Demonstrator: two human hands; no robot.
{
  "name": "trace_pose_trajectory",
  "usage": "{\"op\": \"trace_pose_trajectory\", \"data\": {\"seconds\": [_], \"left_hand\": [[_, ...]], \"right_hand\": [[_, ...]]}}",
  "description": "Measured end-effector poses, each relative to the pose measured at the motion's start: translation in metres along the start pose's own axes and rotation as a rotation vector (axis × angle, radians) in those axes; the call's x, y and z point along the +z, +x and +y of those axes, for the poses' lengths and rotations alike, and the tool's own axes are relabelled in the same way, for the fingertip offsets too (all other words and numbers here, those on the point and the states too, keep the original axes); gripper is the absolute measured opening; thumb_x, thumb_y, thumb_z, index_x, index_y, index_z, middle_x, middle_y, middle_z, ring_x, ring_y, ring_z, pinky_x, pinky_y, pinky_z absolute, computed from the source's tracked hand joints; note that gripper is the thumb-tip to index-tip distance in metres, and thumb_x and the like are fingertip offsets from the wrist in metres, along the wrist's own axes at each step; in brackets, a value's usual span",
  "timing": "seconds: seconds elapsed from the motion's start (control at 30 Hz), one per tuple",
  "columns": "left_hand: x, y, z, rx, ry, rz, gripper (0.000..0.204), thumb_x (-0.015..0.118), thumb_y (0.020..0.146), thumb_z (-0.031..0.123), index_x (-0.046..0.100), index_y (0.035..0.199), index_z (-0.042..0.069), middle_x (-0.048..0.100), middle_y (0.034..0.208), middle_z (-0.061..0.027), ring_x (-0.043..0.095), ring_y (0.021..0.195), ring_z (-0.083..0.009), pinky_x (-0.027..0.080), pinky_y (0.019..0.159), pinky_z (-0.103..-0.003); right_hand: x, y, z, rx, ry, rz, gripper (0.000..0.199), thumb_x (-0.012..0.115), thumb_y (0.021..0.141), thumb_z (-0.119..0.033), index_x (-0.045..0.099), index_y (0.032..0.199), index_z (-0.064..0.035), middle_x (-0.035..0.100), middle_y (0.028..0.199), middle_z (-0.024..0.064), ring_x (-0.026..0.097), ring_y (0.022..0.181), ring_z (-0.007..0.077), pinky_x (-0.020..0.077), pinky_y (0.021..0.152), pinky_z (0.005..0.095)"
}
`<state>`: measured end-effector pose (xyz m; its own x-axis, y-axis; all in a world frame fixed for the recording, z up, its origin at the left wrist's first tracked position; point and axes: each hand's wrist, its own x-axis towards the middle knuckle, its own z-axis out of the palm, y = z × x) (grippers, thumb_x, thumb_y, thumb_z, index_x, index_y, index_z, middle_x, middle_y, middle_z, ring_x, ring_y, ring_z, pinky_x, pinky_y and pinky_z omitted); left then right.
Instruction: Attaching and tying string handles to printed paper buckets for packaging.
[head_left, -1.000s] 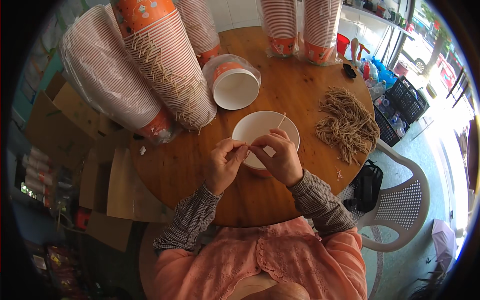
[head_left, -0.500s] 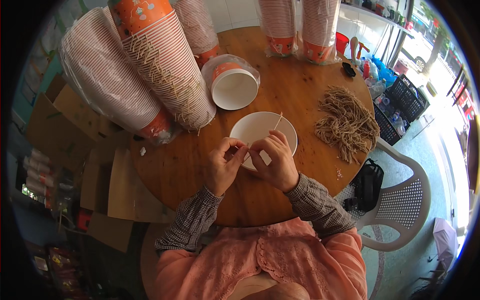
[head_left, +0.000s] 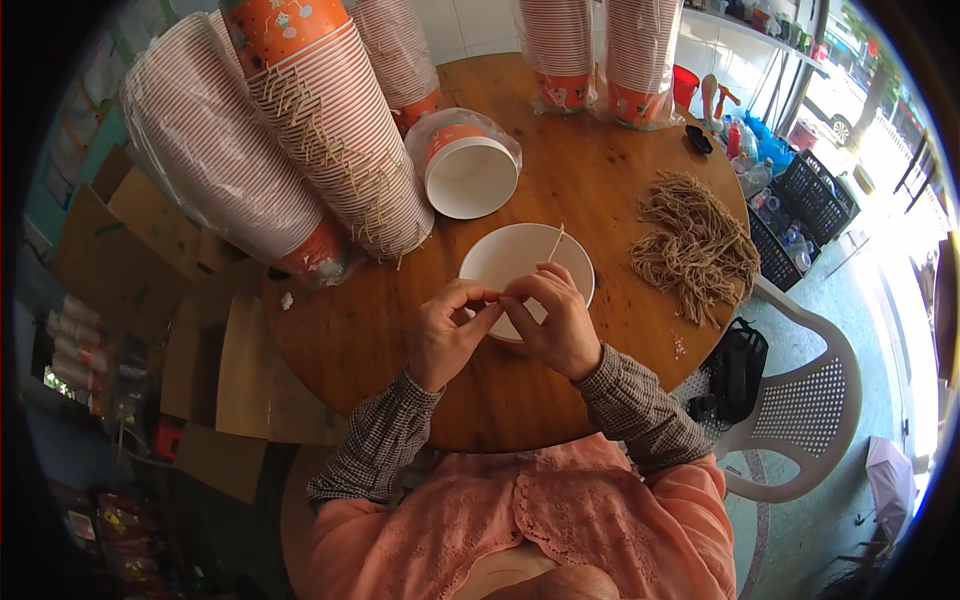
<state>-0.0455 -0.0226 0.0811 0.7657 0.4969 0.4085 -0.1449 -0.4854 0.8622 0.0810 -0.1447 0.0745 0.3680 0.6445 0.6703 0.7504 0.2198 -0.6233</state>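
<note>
Over a white paper bowl (head_left: 510, 248), my left hand (head_left: 452, 330) and my right hand (head_left: 553, 325) meet with thumbs and forefingers pinched. A thin tan piece of twine (head_left: 558, 240) sticks up past my right hand's fingers, which close on it. My left fingertips pinch right beside the right ones, seemingly on the twine's other end; the fingers mostly hide that part. Farther right lies a loose tangled bundle of twine (head_left: 692, 245), touched by neither hand.
Left of the bowl leans a tall stack of orange-and-white paper tubs (head_left: 345, 130) with twine pieces along its side. Another wrapped stack (head_left: 215, 150) leans beside it. A wrapped tub (head_left: 470, 175) lies behind the bowl. Cardboard boxes (head_left: 250, 370) stand left, a plastic chair (head_left: 810, 400) right.
My left fingers have shifted slightly up and right, closing against the right fingertips. The twine end still sticks up from my right hand; the bowl has not moved.
</note>
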Motion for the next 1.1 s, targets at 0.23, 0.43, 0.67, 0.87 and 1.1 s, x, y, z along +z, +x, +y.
{"op": "trace_pose_trajectory", "data": {"seconds": [0.23,0.43,0.67,0.87,1.1], "left_hand": [[0.002,0.002,-0.005,0.07,0.053,0.005,0.009,0.068,0.085,0.002,0.066,0.094,0.001,0.065,0.091,-0.0043,0.06,0.069,-0.0088,0.049,0.058,-0.022],[0.0,0.0,-0.004,-0.049,0.033,0.009,0.008,0.064,0.086,0.002,0.065,0.094,0.001,0.063,0.088,-0.0032,0.059,0.069,-0.0079,0.048,0.059,-0.021],[-0.004,0.001,-0.004,-0.197,-0.22,-0.062,0.007,0.063,0.089,0.002,0.064,0.095,0.0,0.062,0.092,-0.0005,0.059,0.08,-0.0065,0.048,0.072,-0.021],[-0.014,0.006,0.0,-0.324,-0.419,-0.179,0.011,0.063,0.09,0.004,0.065,0.1,-0.001,0.063,0.096,0.0,0.057,0.088,-0.0062,0.046,0.081,-0.02],[-0.025,0.015,-0.001,-0.505,-0.624,-0.261,0.018,0.064,0.092,0.011,0.066,0.103,-0.003,0.066,0.094,-0.0035,0.059,0.084,-0.009,0.046,0.08,-0.023]], "right_hand": [[-0.004,0.003,-0.002,0.064,0.078,-0.058,0.005,0.067,0.083,-0.006,0.063,0.085,-0.0028,0.067,0.08,0.0087,0.065,0.077,0.0276,0.0399,0.102,0.0443],[-0.004,0.003,-0.005,0.018,0.024,-0.045,0.006,0.065,0.082,-0.004,0.062,0.087,-0.004,0.066,0.082,0.009,0.064,0.08,0.0286,0.0415,0.1,0.043],[0.0,0.005,-0.005,0.022,-0.004,-0.011,0.006,0.064,0.081,-0.005,0.06,0.085,-0.0044,0.064,0.081,0.0087,0.063,0.082,0.0282,0.0431,0.094,0.0394],[0.001,0.006,-0.001,0.043,0.024,-0.023,0.006,0.064,0.081,-0.004,0.06,0.086,-0.0042,0.064,0.081,0.0084,0.062,0.081,0.0282,0.0421,0.094,0.0386],[0.003,0.009,0.002,0.021,0.072,-0.062,0.006,0.065,0.084,-0.004,0.061,0.088,-0.0044,0.066,0.086,0.0071,0.064,0.086,0.0275,0.0388,0.102,0.0422]]}}
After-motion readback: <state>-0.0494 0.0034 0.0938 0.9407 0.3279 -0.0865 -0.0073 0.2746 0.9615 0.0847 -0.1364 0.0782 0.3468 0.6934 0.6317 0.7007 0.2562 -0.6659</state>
